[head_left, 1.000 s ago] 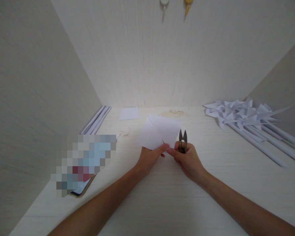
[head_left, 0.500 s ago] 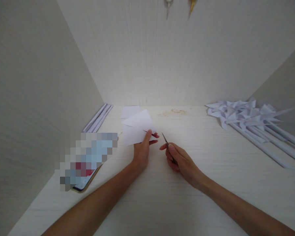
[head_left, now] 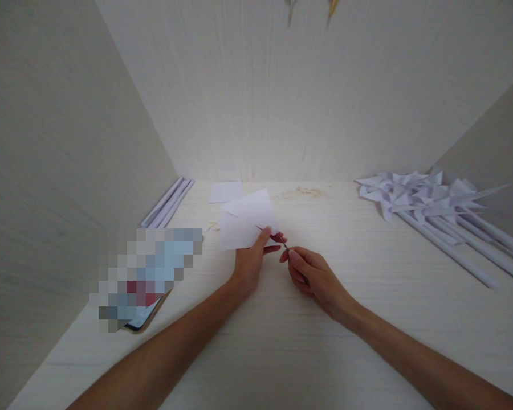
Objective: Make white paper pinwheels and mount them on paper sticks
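My left hand (head_left: pixel 251 259) pinches a square white sheet of paper (head_left: pixel 243 219) near its right corner, thumb on top and fingers below. Slits run into the paper, one at its left edge and another beside my thumb. In my right hand (head_left: pixel 310 273) is a small pair of scissors (head_left: pixel 284 244), their handles mostly hidden by my curled fingers. The narrow blades point up and left, meeting the paper's right corner by my left fingertips. Behind the held sheet, another flat white sheet (head_left: pixel 226 191) lies on the table.
Rolled white paper sticks (head_left: pixel 167 203) lie at the back left. A phone (head_left: pixel 141 324), partly blurred out, rests near the left wall. Several white paper pinwheels (head_left: pixel 414 196) on paper sticks are piled at the right. Two pointed objects, one golden (head_left: pixel 332 10), show on the back wall.
My left hand and the sheet have moved slightly right. The scissors' tips, apart from the paper before, now reach its right corner.
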A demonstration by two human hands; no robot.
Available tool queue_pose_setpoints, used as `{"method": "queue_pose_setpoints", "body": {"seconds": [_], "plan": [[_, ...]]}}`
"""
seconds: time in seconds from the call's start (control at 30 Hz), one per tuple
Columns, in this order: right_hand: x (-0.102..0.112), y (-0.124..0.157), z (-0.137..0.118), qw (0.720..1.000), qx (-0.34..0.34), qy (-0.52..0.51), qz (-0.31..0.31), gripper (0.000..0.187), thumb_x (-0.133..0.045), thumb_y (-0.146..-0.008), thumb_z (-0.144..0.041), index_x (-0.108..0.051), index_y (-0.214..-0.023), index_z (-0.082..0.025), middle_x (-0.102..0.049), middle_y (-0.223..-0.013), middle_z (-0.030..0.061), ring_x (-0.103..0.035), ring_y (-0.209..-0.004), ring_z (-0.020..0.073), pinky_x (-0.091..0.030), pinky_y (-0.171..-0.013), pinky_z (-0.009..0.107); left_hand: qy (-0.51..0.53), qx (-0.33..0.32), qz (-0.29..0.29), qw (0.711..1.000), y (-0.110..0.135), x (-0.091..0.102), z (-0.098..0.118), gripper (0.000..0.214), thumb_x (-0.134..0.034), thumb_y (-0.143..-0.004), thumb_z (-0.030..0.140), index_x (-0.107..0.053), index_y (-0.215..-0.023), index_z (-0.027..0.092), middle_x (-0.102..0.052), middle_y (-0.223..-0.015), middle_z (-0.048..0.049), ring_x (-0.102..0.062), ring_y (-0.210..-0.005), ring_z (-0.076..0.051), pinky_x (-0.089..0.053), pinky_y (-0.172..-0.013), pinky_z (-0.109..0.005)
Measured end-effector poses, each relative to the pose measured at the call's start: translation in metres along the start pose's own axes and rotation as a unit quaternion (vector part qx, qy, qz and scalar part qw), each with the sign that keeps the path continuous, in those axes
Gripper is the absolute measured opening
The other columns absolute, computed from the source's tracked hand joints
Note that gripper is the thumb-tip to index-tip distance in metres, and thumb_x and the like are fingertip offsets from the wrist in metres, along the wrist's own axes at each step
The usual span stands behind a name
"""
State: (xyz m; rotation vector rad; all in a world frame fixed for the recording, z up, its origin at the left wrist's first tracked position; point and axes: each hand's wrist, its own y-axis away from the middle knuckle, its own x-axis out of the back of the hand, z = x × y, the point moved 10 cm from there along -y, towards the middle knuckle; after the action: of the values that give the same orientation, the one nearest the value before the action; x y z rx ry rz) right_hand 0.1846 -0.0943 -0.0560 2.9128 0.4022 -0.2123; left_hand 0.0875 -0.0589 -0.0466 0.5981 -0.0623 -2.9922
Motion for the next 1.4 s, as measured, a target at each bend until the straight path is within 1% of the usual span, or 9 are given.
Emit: {"method": "queue_pose_setpoints", "body": {"seconds": [0.37,0.7,0.8,0.9,1.03,1.13,1.23,1.3,1.4], "plan": [[0.001,0.000,0.000,1.000,-0.004,-0.015,0.005,0.030,-0.053,-0.071,-0.046,-0.049,-0.069,-0.016,-0.030,-0.042,-0.0109,-0.021,-0.032,0.0016,-0.012,-0.031,0.017,-0.011,-0.006,0.001,1.000,0.001,-0.002,0.002,0.016,-0.058,-0.069,0.029,-0.062,-0.066,0.015,-0.065,-0.065,-0.0016,-0.061,-0.063,-0.012,-0.048,-0.053,-0.020],[0.004,0.000,0.002,0.999,-0.020,-0.020,0.019,0.030,-0.057,-0.068,-0.045,-0.048,-0.066,-0.017,-0.029,-0.040,-0.0117,-0.020,-0.031,0.0015,-0.011,-0.031,0.017,-0.019,-0.002,0.014,1.000,0.001,0.001,0.001,0.014,-0.059,-0.067,0.029,-0.060,-0.067,0.015,-0.064,-0.065,-0.0015,-0.062,-0.065,-0.014,-0.048,-0.054,-0.023],[0.001,0.001,0.000,1.000,-0.012,-0.013,0.013,0.030,-0.057,-0.068,-0.046,-0.049,-0.067,-0.016,-0.029,-0.039,-0.0115,-0.021,-0.031,0.0018,-0.012,-0.030,0.017,-0.002,-0.015,0.053,0.998,-0.001,0.010,0.003,0.014,-0.061,-0.065,0.029,-0.060,-0.069,0.016,-0.064,-0.068,-0.0011,-0.061,-0.066,-0.013,-0.046,-0.052,-0.021],[0.008,0.003,-0.006,0.999,0.018,-0.004,0.051,0.029,-0.060,-0.067,-0.043,-0.049,-0.072,-0.017,-0.030,-0.040,-0.0120,-0.022,-0.032,0.0024,-0.014,-0.031,0.017,0.009,-0.029,0.096,0.995,-0.001,0.018,0.007,0.015,-0.063,-0.062,0.028,-0.059,-0.072,0.016,-0.062,-0.072,-0.0003,-0.059,-0.066,-0.012,-0.044,-0.050,-0.019],[0.020,0.005,-0.011,0.991,0.052,0.040,0.114,0.034,-0.066,-0.064,-0.039,-0.053,-0.086,-0.017,-0.030,-0.040,-0.0126,-0.023,-0.033,0.0034,-0.016,-0.032,0.018,-0.020,0.005,0.051,0.998,0.005,0.005,-0.001,0.016,-0.066,-0.060,0.029,-0.060,-0.069,0.017,-0.064,-0.074,-0.0018,-0.059,-0.069,-0.014,-0.046,-0.055,-0.023],[0.023,0.005,-0.010,0.988,0.064,0.062,0.127,0.029,-0.064,-0.065,-0.042,-0.056,-0.072,-0.015,-0.033,-0.040,-0.0099,-0.025,-0.034,0.0036,-0.015,-0.032,0.019,-0.046,0.025,0.013,0.999,0.011,-0.005,-0.008,0.017,-0.068,-0.057,0.028,-0.063,-0.068,0.016,-0.067,-0.075,-0.0042,-0.061,-0.073,-0.016,-0.049,-0.068,-0.029],[0.027,0.005,-0.009,0.986,0.077,0.042,0.140,0.030,-0.066,-0.063,-0.039,-0.048,-0.055,-0.016,-0.033,-0.040,-0.0088,-0.025,-0.034,0.0029,-0.016,-0.031,0.019,-0.033,0.025,-0.001,0.999,0.011,-0.008,-0.009,0.020,-0.070,-0.055,0.028,-0.063,-0.070,0.016,-0.068,-0.078,-0.0052,-0.061,-0.080,-0.018,-0.048,-0.077,-0.032],[0.030,0.006,-0.007,0.986,0.076,0.006,0.149,0.032,-0.068,-0.061,-0.036,-0.042,-0.053,-0.018,-0.032,-0.039,-0.0093,-0.026,-0.034,0.0027,-0.017,-0.032,0.018,0.002,0.013,0.033,0.999,0.007,0.001,-0.006,0.022,-0.070,-0.055,0.028,-0.062,-0.071,0.015,-0.067,-0.081,-0.0053,-0.061,-0.082,-0.018,-0.048,-0.076,-0.031],[0.033,0.006,-0.004,0.984,0.066,-0.044,0.160,0.027,-0.069,-0.058,-0.032,-0.046,-0.058,-0.017,-0.034,-0.038,-0.0099,-0.026,-0.033,0.0025,-0.016,-0.031,0.017,0.033,0.004,0.096,0.995,0.001,0.017,-0.002,0.023,-0.070,-0.054,0.028,-0.061,-0.070,0.014,-0.066,-0.075,-0.0051,-0.060,-0.070,-0.016,-0.048,-0.064,-0.027]]}}
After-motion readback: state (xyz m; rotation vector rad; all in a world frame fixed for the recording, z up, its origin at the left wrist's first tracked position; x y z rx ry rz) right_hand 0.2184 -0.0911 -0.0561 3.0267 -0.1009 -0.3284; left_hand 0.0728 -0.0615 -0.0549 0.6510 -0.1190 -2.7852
